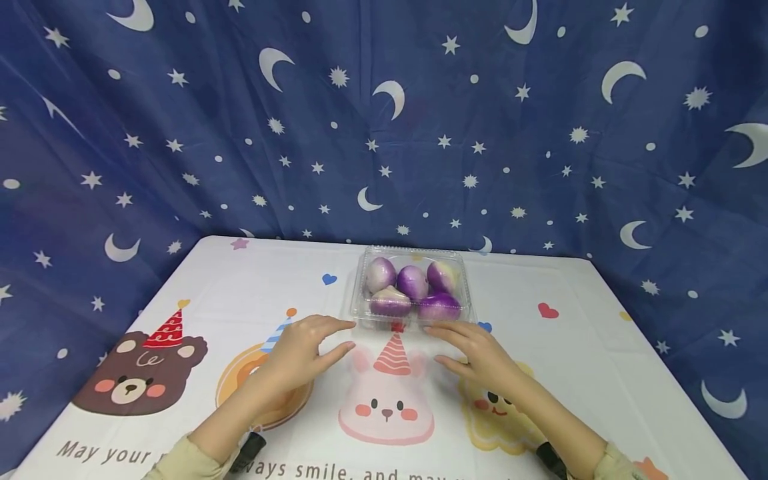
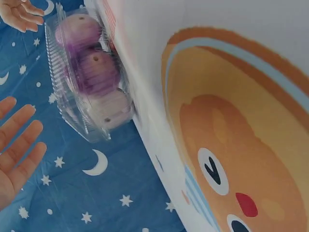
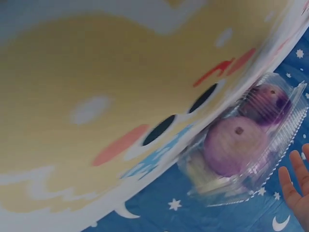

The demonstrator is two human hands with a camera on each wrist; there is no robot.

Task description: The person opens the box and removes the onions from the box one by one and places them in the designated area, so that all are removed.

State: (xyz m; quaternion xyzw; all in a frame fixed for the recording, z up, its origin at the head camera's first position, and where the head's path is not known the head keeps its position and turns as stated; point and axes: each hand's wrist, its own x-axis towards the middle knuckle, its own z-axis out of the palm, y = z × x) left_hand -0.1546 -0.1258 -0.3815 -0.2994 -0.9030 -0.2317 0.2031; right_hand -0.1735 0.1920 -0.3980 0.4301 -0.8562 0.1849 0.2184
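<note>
A clear plastic clamshell box (image 1: 418,252) stands towards the far edge of the table, its lid apparently down. Inside lie several purple-and-white onion-like bulbs (image 1: 412,283), also seen through the plastic in both wrist views. My left hand (image 1: 303,352) is just in front of the box's near left corner, fingers extended and holding nothing. On the other side, my right hand (image 1: 477,353) is near the front right corner, fingers likewise extended and nothing held. The left wrist view shows the left fingers (image 2: 24,140) apart from the box; the right wrist view shows the right fingers (image 3: 301,176) beside it.
A white tablecloth (image 1: 516,293) with printed cartoon animals, hearts and lettering covers the table. Behind it hangs a dark blue curtain (image 1: 420,193) with moons and stars, which also runs along both sides. Dark straps (image 1: 249,450) sit at the wrists.
</note>
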